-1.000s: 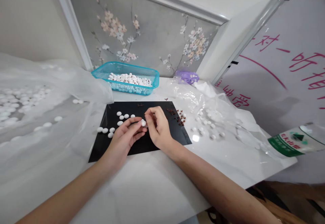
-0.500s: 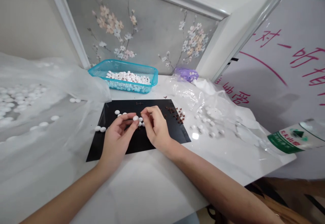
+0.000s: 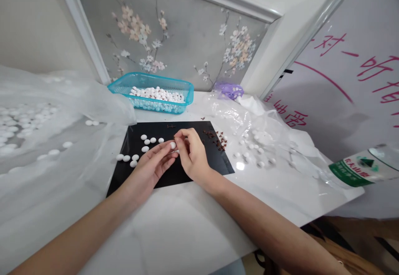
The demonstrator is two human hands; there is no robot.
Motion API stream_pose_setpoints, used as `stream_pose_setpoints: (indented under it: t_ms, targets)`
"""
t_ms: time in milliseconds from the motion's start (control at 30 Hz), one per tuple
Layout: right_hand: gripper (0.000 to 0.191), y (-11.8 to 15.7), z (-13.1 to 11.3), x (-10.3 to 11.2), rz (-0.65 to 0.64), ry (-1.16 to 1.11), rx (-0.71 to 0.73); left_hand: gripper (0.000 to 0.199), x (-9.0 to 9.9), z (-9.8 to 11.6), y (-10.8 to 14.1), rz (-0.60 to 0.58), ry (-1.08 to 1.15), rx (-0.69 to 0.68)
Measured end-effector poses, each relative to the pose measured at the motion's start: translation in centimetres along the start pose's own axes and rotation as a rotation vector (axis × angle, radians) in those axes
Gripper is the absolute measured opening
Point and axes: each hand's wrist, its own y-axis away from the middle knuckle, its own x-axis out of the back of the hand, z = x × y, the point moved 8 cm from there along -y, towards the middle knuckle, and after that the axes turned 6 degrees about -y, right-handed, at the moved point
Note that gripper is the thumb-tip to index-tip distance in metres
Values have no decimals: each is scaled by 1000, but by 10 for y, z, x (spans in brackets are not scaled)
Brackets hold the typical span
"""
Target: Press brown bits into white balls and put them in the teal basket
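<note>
My left hand [image 3: 151, 164] is over the black mat [image 3: 123, 181], its thumb and forefinger pinching a small white ball [image 3: 173, 145]. Right against it, my right hand [image 3: 193, 156] is closed in a pinch. A tiny brown piece [image 3: 175, 138] seems to show at its fingertips; most of it is hidden. Several loose white balls [image 3: 145, 149] lie on the mat left of my hands. Small brown pieces [image 3: 218, 139] are scattered along the mat's right edge.
At the back stands a blue plastic basket [image 3: 187, 85] holding many white balls. Clear plastic bags [image 3: 93, 96] with more balls spread over the left. To the right are a crumpled clear bag [image 3: 264, 121], a purple packet [image 3: 230, 90] and a large bottle [image 3: 358, 169].
My left hand has turned and brought the white ball slightly right, up to my right fingertips. More balls on the mat now show. My right hand has barely moved.
</note>
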Motion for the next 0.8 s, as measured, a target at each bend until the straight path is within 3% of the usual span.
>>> stream_pose_setpoints:
  t_ms: [200,800]
  targets:
    - [8,0,0,-2,-13,7,9,10,-1,0,1,-26,132,61]
    - [8,-1,-4,1,-1,62,52,11,0,-2,2,-27,171,92]
